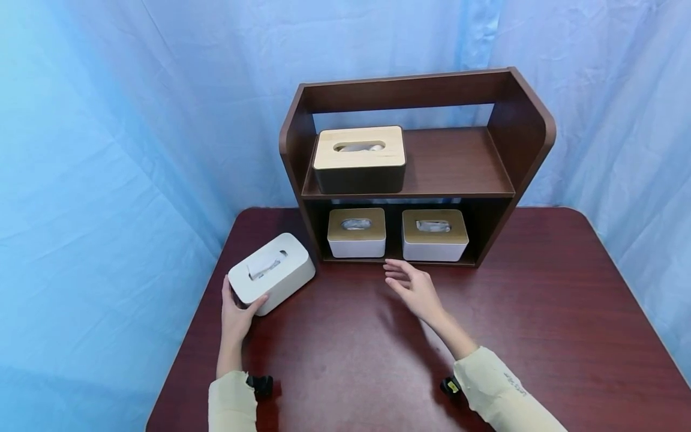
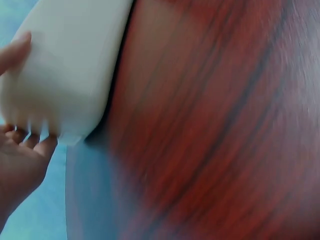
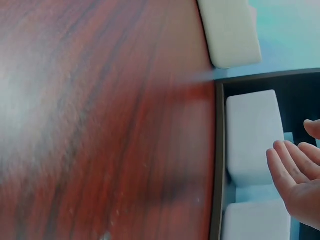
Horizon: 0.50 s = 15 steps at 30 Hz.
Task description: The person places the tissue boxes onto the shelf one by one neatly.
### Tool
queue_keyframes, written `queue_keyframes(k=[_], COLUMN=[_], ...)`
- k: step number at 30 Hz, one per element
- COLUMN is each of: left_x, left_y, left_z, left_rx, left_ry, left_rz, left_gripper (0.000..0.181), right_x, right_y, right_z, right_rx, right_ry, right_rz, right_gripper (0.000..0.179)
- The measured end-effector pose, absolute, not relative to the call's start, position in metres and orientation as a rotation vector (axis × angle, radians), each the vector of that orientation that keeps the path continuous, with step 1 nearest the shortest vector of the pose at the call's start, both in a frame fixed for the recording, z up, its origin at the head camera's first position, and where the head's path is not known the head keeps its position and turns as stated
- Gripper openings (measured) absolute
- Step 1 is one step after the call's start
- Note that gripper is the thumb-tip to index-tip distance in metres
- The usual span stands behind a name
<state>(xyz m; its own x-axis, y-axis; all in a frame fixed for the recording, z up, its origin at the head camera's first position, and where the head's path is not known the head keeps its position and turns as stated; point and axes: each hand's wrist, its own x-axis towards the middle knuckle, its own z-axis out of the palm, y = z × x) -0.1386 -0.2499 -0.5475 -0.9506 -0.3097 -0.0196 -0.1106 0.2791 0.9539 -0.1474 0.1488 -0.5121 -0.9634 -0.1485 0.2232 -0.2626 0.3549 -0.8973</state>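
Observation:
At the left of the table, my left hand [image 1: 237, 315] grips the near end of a white tissue box [image 1: 288, 285], thumb on the front side and fingers round the end. In the left wrist view, the thumb and fingertips press on the white tissue box [image 2: 70, 65]. My right hand [image 1: 415, 291] hovers in front of the shelf with fingers spread loosely and nothing in them. Nearest to it are two smaller white tissue boxes with wooden lids, the left one [image 1: 357, 247] and the right one [image 1: 435, 251], on the lower shelf.
A dark wooden shelf [image 1: 453, 162] stands at the back of the table [image 1: 345, 360]. On its upper level, at the left, sits a black tissue box with a pale wooden lid [image 1: 360, 179]. Blue curtains [image 1: 135, 150] hang behind and beside the table.

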Motion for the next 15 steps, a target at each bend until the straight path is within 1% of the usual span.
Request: queue_keyframes(k=[5, 8, 15], left_x=[-0.134, -0.133, -0.133], left_y=[-0.257, -0.259, -0.261], left_z=[-0.546, -0.544, -0.544], left_rx=[0.373, 0.381, 0.358], left_ry=[-2.379, -2.389, -2.424], left_rz=[-1.852, -1.87, -1.861], left_gripper=[0.113, 0.114, 0.114], right_x=[-0.154, -0.164, -0.192], right_y=[0.13, 0.113, 0.066], right_z=[-0.524, -0.532, -0.538], right_rx=[0.46, 0.545, 0.728], right_ry=[-2.513, -2.568, -2.787], right_rz=[1.761, 1.724, 1.371], right_gripper=[0.041, 0.043, 0.051])
